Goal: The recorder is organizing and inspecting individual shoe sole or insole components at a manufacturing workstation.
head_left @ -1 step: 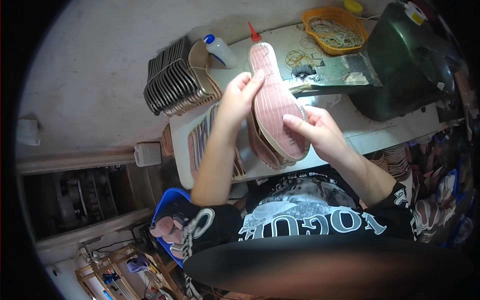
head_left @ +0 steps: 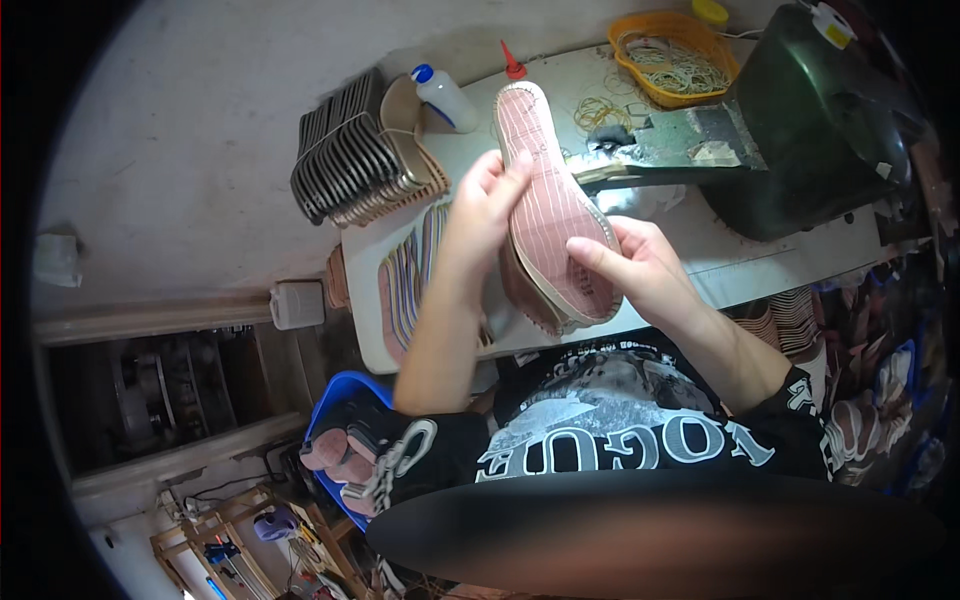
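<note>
Over the table's near edge I hold a pink shoe sole with pale lines along it and a light stitched rim. Its narrow end points away from me, and its wide end is near my chest. My left hand grips the left edge at the middle, thumb on the pink face. On the right edge near the wide end, my right hand is closed with its thumb pressed on top. A second, brownish sole-shaped piece shows beneath the first, mostly covered by it. The fingers under the soles are hidden.
Bundled dark and tan soles stand at the back left by a white bottle. A row of soles lies left. Behind are a metal arm, a dark green container and a yellow basket. A blue bin stands lower left.
The lower piece now sits closer against the pink sole, so the gap between them looks narrower. My left hand has shifted slightly to the right.
</note>
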Demonstrator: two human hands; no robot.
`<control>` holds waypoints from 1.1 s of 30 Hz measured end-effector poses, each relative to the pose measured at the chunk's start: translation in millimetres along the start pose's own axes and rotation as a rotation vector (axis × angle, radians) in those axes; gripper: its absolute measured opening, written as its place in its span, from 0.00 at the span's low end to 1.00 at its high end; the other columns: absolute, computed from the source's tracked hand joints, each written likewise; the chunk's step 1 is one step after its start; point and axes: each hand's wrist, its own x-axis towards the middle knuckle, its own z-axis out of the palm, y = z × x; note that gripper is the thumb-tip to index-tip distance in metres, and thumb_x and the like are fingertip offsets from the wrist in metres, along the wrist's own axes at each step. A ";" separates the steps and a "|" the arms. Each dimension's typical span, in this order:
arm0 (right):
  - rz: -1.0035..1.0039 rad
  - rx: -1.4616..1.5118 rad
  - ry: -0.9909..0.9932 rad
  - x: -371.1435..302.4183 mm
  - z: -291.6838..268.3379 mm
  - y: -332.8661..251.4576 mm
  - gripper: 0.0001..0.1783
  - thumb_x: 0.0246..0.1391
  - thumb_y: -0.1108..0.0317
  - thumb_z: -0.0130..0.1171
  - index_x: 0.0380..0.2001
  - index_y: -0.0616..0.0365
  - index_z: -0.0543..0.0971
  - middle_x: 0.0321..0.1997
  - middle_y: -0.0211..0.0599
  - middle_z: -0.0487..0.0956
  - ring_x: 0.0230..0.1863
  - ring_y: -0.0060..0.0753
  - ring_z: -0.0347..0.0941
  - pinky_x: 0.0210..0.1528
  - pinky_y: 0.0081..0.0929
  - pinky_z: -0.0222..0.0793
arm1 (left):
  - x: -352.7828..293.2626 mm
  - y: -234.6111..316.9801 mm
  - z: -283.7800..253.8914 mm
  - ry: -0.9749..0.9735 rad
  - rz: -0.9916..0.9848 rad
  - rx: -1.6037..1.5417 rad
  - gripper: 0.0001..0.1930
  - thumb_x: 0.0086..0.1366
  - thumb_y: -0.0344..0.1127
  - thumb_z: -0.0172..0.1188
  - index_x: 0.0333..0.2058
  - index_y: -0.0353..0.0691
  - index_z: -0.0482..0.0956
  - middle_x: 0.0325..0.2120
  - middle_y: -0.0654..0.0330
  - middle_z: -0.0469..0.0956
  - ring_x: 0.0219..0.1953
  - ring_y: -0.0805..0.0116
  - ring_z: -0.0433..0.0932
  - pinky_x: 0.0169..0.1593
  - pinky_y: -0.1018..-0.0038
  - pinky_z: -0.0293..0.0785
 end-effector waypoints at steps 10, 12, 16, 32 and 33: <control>-0.268 -0.377 -0.127 -47.4 14.3 19.2 0.12 0.55 0.65 0.61 0.26 0.65 0.79 0.18 0.28 0.76 0.20 0.14 0.69 0.23 0.15 0.66 | -73.6 -45.0 14.3 -0.266 -0.062 -0.745 0.16 0.70 0.40 0.47 0.48 0.34 0.66 0.30 0.58 0.75 0.28 0.73 0.77 0.30 0.81 0.75; -0.159 -0.239 -0.048 -49.8 16.4 21.0 0.14 0.56 0.65 0.61 0.23 0.65 0.78 0.19 0.28 0.76 0.19 0.14 0.71 0.22 0.14 0.68 | -81.0 -43.1 22.7 -0.362 -0.089 -0.758 0.17 0.68 0.40 0.50 0.49 0.35 0.67 0.31 0.61 0.75 0.28 0.76 0.75 0.30 0.82 0.73; -0.148 -0.250 0.006 -54.6 9.4 18.5 0.12 0.54 0.66 0.63 0.22 0.62 0.76 0.19 0.26 0.75 0.20 0.12 0.70 0.23 0.12 0.68 | -84.9 -53.4 31.9 -0.551 -0.107 -0.913 0.19 0.68 0.41 0.49 0.51 0.35 0.66 0.35 0.60 0.74 0.32 0.76 0.74 0.34 0.80 0.72; -0.560 -0.443 0.226 -57.0 5.1 11.0 0.10 0.49 0.73 0.65 0.35 0.63 0.77 0.28 0.30 0.80 0.27 0.13 0.73 0.31 0.14 0.69 | -107.6 -39.8 50.4 -0.091 0.245 -0.322 0.15 0.69 0.33 0.51 0.52 0.36 0.69 0.45 0.60 0.76 0.46 0.75 0.72 0.51 0.77 0.67; -0.556 -0.441 0.223 -56.6 4.5 12.0 0.10 0.49 0.73 0.65 0.35 0.63 0.77 0.28 0.30 0.80 0.27 0.13 0.73 0.31 0.14 0.69 | -108.1 -41.7 49.5 -0.086 0.242 -0.322 0.15 0.69 0.33 0.51 0.52 0.36 0.69 0.45 0.60 0.76 0.46 0.75 0.72 0.51 0.77 0.67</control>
